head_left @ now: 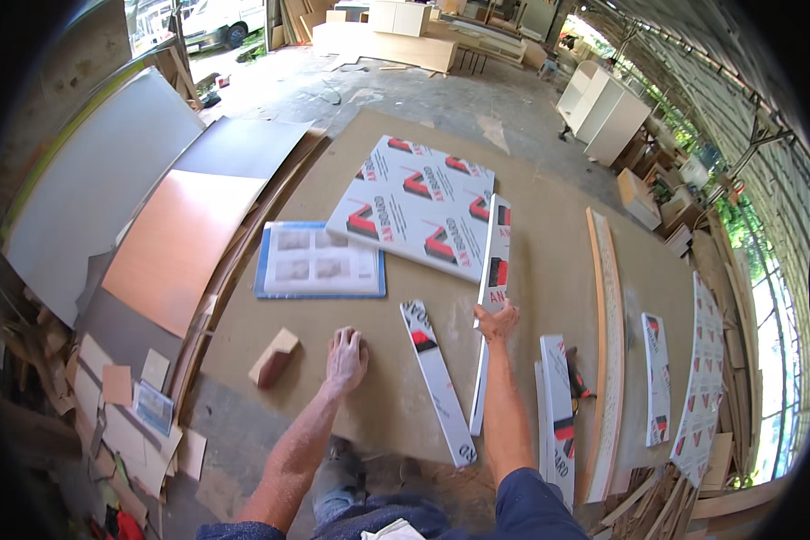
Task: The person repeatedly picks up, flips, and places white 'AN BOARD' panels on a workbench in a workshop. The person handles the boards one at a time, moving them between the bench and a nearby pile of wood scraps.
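My right hand (497, 320) is closed around a long, narrow board strip (498, 243) covered in printed film. The strip is tipped on its edge, and its far end overlaps the right side of a large film-covered panel (427, 189). My left hand (346, 362) rests on the brown tabletop with its fingers loosely bent and nothing in it. Left of it lies a wooden block (274, 358) with a dark reddish side. Another film-covered strip (436, 382) lies at a slant between my hands. A blue folder (322, 261) with a printed sheet sits partly under the panel.
To the right lie more film-covered strips (558, 414), a black and orange tool (580, 382) and a long pale wooden length (606, 351). Sheets of board (175, 243) lean along the left side. Offcuts (153, 414) are heaped at lower left; a white cabinet (603, 108) stands far right.
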A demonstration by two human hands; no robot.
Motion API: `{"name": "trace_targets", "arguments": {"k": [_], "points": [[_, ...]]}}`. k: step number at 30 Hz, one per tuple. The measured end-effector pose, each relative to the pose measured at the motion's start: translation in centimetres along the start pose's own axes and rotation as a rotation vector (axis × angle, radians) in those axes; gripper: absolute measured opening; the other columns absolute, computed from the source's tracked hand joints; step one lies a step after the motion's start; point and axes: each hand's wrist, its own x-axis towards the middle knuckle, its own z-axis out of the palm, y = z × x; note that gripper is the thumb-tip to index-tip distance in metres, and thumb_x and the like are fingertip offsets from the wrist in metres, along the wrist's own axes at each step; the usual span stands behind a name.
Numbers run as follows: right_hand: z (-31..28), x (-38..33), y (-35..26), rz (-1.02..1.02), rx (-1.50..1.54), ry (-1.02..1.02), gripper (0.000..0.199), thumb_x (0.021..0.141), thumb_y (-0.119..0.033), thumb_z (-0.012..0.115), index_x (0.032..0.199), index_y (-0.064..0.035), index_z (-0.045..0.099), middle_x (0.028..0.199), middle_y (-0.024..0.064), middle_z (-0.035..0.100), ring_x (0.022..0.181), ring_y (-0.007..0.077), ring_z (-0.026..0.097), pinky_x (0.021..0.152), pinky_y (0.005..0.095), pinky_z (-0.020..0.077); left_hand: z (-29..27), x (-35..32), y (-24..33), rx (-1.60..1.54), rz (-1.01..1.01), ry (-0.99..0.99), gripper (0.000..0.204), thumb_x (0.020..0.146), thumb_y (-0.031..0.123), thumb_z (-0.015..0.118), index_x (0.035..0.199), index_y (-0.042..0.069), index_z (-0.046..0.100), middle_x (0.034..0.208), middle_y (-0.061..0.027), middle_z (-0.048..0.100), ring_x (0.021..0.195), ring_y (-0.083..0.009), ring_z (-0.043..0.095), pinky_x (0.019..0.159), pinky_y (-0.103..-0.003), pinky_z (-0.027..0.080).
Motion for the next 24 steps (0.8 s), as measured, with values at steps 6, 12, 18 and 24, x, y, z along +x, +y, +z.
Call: {"name": "trace_targets", "arguments": {"k": [6, 12, 18, 24], "points": [[7.4, 8.0, -4.6, -0.032, -0.140, -0.042, 0.080, 0.059, -0.043, 0.085, 0.117, 0.0060, 0.063, 0.118, 0.0253, 0.061, 0.117, 0.0392, 0.055, 0.104, 0.0468, 0.0427, -0.2, 0.7, -1.2, 0.074, 0.000, -0.116, 0.047, 0.091, 0.026, 0.059, 0.130, 0.003, 0.047, 0.131, -0.0175, 0.045, 0.130, -0.0359, 0.041, 0.106, -0.050, 0.034], [13.3, 14.6, -1.7, 0.161, -0.212, -0.176, 0.076, 0.062, -0.051, 0.086, 0.110, 0.0042, 0.065, 0.110, 0.0234, 0.067, 0.114, 0.0387, 0.059, 0.103, 0.0463, 0.0449, -0.7, 1.3, -1.3, 0.109, 0.000, -0.227, 0.051, 0.091, 0.028, 0.060, 0.132, 0.002, 0.045, 0.134, -0.0172, 0.043, 0.133, -0.0350, 0.037, 0.107, -0.049, 0.032], [13.1, 17.1, -3.8, 0.180, -0.274, -0.288, 0.079, 0.059, -0.053, 0.089, 0.107, 0.0060, 0.069, 0.109, 0.0274, 0.070, 0.104, 0.0400, 0.068, 0.090, 0.0475, 0.0544, -0.7, 1.6, -1.6, 0.135, -0.009, -0.241, 0.054, 0.088, 0.027, 0.061, 0.133, 0.002, 0.045, 0.137, -0.0182, 0.042, 0.133, -0.0351, 0.037, 0.106, -0.049, 0.032], [10.3, 18.5, -6.0, 0.253, -0.383, -0.422, 0.072, 0.058, -0.051, 0.091, 0.099, 0.0058, 0.074, 0.105, 0.0267, 0.073, 0.100, 0.0367, 0.072, 0.086, 0.0465, 0.0566, -0.5, 1.9, -1.3, 0.130, 0.017, -0.213, 0.054, 0.087, 0.025, 0.061, 0.132, 0.002, 0.045, 0.134, -0.0182, 0.044, 0.131, -0.0355, 0.039, 0.104, -0.049, 0.033]]}}
